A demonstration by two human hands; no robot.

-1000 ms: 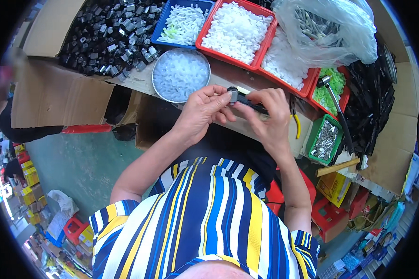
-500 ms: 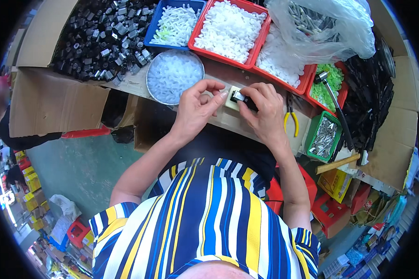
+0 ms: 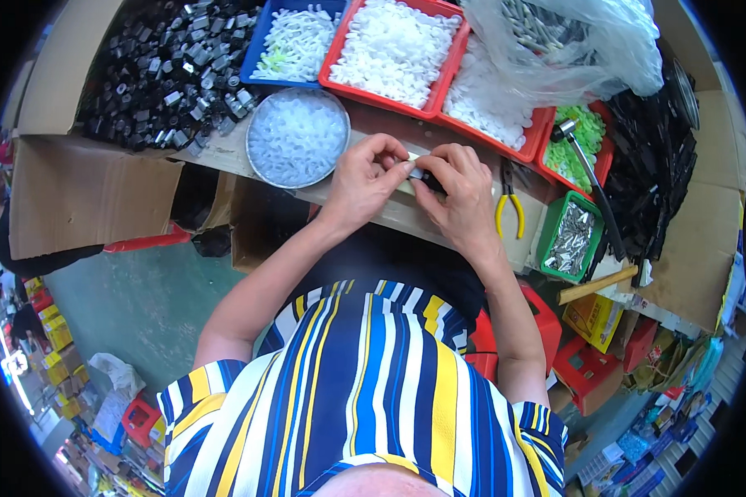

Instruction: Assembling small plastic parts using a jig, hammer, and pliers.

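Note:
My right hand (image 3: 462, 197) is closed round a small black part (image 3: 432, 181) with a shiny end, at the front of the workbench. The part rests over a small cream block (image 3: 405, 188), mostly covered by my fingers. My left hand (image 3: 363, 184) comes in from the other side, thumb and forefinger pinched together right at the part's shiny end. What the left fingertips hold, if anything, is too small to make out. A round dish (image 3: 297, 138) of translucent pieces stands just left of my left hand.
Behind are a heap of black parts (image 3: 170, 70), a blue tray (image 3: 261, 50) and red trays (image 3: 427, 109) of small pieces, and a plastic bag (image 3: 572, 70). Yellow-handled pliers (image 3: 510, 217), a green bin (image 3: 569, 240) of metal pieces and a hammer (image 3: 593, 170) lie right.
My left hand has moved in to the right, its fingertips now meeting the part that my right hand holds. The bench and trays appear slightly farther left in the view.

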